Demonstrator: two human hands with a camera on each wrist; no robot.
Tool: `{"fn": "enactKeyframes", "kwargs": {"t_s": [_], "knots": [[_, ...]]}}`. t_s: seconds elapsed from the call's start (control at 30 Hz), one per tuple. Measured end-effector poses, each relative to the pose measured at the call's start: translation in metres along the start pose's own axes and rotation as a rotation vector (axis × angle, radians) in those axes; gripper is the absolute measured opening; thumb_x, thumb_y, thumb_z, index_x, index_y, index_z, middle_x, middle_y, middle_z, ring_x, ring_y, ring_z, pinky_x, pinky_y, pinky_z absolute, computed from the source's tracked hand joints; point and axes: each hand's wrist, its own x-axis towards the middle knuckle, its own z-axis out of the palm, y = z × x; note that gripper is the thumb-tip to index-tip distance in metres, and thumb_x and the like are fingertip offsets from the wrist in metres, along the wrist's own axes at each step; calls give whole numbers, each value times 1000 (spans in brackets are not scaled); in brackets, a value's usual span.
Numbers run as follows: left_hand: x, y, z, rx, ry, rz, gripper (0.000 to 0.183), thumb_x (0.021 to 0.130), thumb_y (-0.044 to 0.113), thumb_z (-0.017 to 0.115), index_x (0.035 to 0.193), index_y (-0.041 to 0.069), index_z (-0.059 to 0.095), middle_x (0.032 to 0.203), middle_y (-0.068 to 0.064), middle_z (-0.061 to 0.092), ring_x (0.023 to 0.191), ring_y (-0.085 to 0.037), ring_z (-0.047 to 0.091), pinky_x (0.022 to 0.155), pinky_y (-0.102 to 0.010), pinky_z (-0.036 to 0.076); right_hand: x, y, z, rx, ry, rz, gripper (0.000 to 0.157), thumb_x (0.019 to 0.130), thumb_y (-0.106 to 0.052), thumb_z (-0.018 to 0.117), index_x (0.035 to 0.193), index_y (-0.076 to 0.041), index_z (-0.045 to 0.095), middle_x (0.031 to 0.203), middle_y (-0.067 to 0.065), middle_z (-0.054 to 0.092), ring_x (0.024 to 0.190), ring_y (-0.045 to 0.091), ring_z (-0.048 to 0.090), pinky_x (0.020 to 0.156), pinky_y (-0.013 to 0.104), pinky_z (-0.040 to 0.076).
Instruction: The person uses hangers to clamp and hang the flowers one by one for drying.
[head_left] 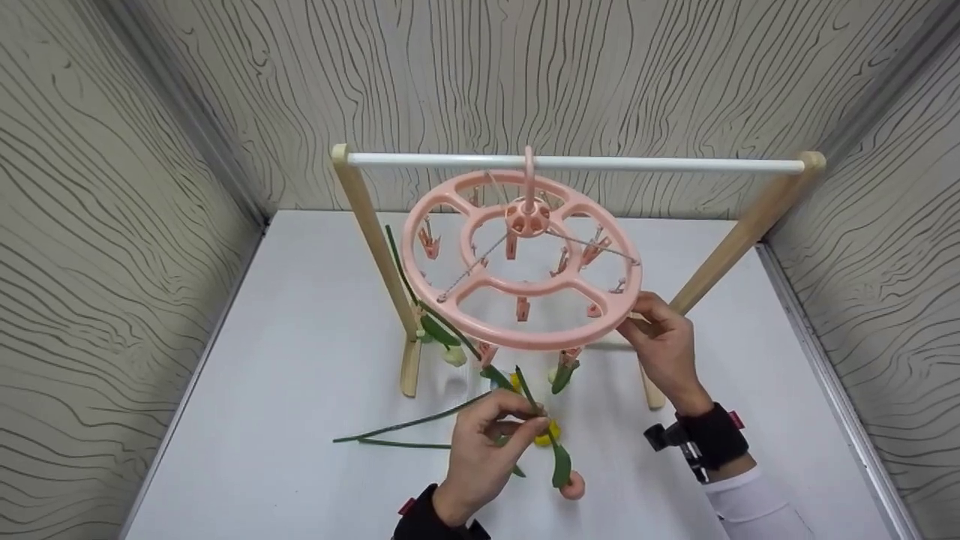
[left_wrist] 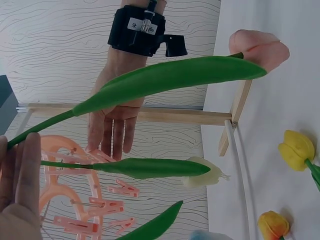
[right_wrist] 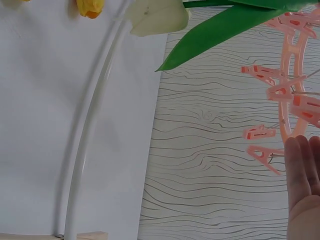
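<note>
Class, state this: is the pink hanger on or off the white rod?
On. The pink hanger has its hook looped over the white rod, as the head view shows.

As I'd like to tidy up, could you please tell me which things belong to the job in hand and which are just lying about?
Part of the job:
pink tulip, pinched by the left hand
pink hanger, right hand at its rim
white tulips hanging below
rack

Seemingly lying about:
yellow tulips on the table, possibly waiting

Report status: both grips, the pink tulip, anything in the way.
Left grip pinches pink tulip by stem. Right grip at pink rack rim. Pink tulip bloom-down, unclipped. Possible snag: white tulip hanging at near rim.
</note>
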Motion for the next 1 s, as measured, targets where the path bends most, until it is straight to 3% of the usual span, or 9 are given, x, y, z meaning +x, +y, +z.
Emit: {"fn": "enactKeyframes", "kwargs": {"t_s": [0.23,0.4,0.67,0.9,1.0], "knots": [[-1,-2,1,-7,-9,51,13,99,3,76,105,-6,70,102,-31,72,96,-5,76,78,-36,71,4,0,-1,55,-29,-11,24,95,21,66,110,5,76,118,-7,79,115,5,75,95,18,64],[-2,-2,1,-19,-10,35,14,99,2,76,106,-7,69,102,-32,71,96,-2,75,79,-35,71,5,-1,0,55,-20,-1,25,96,18,67,115,4,75,112,-8,80,107,3,76,92,16,65],[-2,-1,0,-31,-12,29,13,99,2,75,106,-8,69,102,-34,70,96,-2,75,80,-35,71,4,-3,1,66,-19,71,35,97,18,66,127,0,72,118,-9,79,109,3,76,91,17,65],[-1,-1,1,-33,-8,51,11,100,1,74,106,-8,69,102,-34,70,95,-3,75,79,-36,71,2,-4,0,82,-47,69,32,96,21,65,128,21,66,121,0,81,112,6,76,93,18,65],[-1,-1,1,-39,-9,54,10,100,-1,74,105,-8,69,102,-34,70,95,-2,75,79,-36,71,-1,-6,1,84,-47,89,32,96,19,67,127,22,65,120,-1,80,111,6,76,92,19,66]]}}
